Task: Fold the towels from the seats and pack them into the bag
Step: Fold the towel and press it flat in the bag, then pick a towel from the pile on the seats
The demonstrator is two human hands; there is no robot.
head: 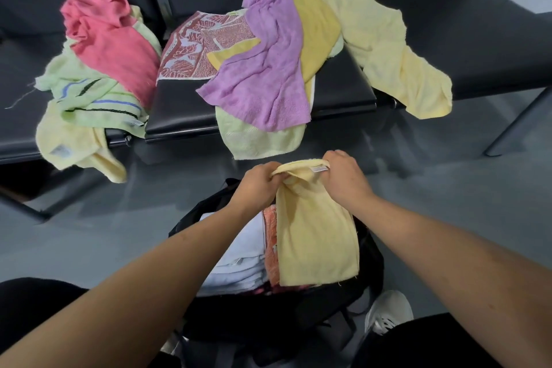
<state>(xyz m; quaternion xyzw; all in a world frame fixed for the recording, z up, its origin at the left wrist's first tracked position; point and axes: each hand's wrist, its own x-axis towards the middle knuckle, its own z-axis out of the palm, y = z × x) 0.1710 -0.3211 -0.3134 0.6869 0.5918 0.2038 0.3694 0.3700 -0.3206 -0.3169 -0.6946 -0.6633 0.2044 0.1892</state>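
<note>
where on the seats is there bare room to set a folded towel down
Bare cushion on the middle seat, front left, bordered by the pink towel, patterned red towel and purple towel. A smaller strip lies between the purple towel and the long pale yellow towel. The right seat beyond it is mostly bare. Crowded: the pile around the pink towel.

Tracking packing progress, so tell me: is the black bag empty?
No, folded white towels and an orange towel lie in the black bag, under the yellow towel that the left hand and right hand grip.
</note>
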